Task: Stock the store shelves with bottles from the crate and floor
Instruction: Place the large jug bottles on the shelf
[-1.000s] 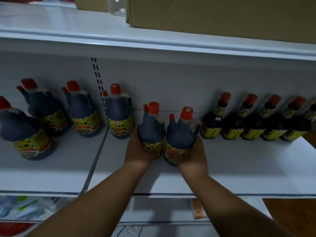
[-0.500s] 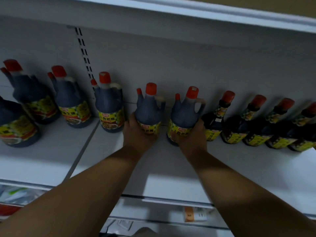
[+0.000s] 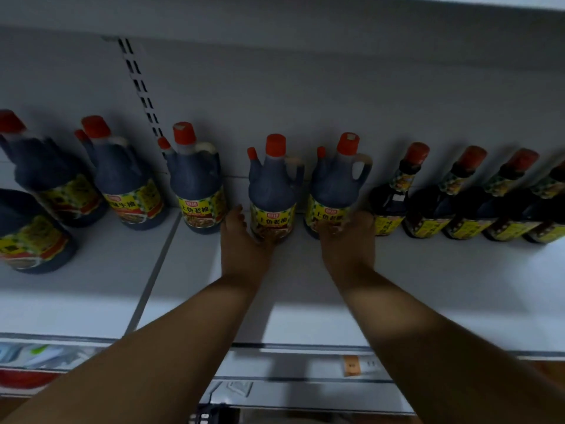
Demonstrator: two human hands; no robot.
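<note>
White shelf (image 3: 397, 289), left hand (image 3: 241, 240) cupping one jug (image 3: 272, 194), right hand (image 3: 348, 237) gripping neighbouring jug (image 3: 333, 194)

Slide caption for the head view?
Left hand and right hand seat two dark red-capped jugs on white shelf.

A white shelf (image 3: 428, 289) is seen, with a seam (image 3: 153, 270) dividing its boards. Along its back, large dark jugs (image 3: 195, 185) with red caps are stood upright at left and centre, and slimmer dark bottles (image 3: 394, 194) are lined up at right.
</note>
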